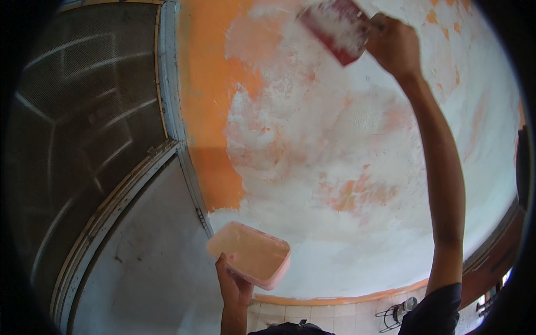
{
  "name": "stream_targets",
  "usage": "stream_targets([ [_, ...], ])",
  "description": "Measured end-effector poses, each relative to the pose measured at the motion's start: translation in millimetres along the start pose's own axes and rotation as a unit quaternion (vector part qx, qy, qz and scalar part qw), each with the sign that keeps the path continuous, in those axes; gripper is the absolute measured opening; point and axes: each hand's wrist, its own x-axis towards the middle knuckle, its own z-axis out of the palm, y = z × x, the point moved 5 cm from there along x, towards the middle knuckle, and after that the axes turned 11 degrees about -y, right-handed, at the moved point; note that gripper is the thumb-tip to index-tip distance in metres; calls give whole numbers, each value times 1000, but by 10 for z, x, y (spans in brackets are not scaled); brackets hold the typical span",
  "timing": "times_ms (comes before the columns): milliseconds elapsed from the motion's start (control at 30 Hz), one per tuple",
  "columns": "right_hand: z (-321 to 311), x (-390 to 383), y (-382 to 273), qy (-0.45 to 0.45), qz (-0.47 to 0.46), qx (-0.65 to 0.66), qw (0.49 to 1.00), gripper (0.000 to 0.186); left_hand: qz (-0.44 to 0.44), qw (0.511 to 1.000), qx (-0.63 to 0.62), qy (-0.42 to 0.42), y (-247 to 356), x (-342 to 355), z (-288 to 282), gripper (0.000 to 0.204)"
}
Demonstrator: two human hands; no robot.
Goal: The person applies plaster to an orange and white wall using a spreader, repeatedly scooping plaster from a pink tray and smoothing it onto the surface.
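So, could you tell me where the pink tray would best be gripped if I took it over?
Probably by the near long rim, from below, much as the left hand holds the pink tray now: thumb over the edge, fingers under the base. It is shallow, open-topped and tilted towards the wall, so support from underneath should keep it level.

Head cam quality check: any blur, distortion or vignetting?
Head view: strong fisheye, the door frame bows and the corners are black; the trowel in the right hand is smeared by motion blur; the pink tray in the left hand is fairly sharp; the wall is evenly lit and slightly washed out.
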Motion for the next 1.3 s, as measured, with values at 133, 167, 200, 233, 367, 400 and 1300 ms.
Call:
stream_targets([
  [133,-486,-638,-349,18,-10,167,986,13,-6,1000,-11,-24,-61,-4,188,52],
  [167,-433,-944,-451,-55,4,250,967,13,-3,1000,6,-27,-55,-17,232,52],
  [200,-394,-1290,-578,-24,-30,423,905,8,-9,999,17,-37,-101,-44,248,51],
  [233,-409,-1634,-684,-98,-12,387,917,7,-17,999,20,-27,-121,-102,207,52],
  [367,-372,-2668,-895,-282,198,480,807,6,-31,999,2,-32,-190,-255,11,56],
  [400,-400,-2830,-865,-301,217,444,816,6,-39,998,-17,-45,-270,-280,-27,57],
  [1300,-321,-4401,-1188,-486,332,345,731,27,-70,981,178,-43,-1081,-498,-315,72],
])
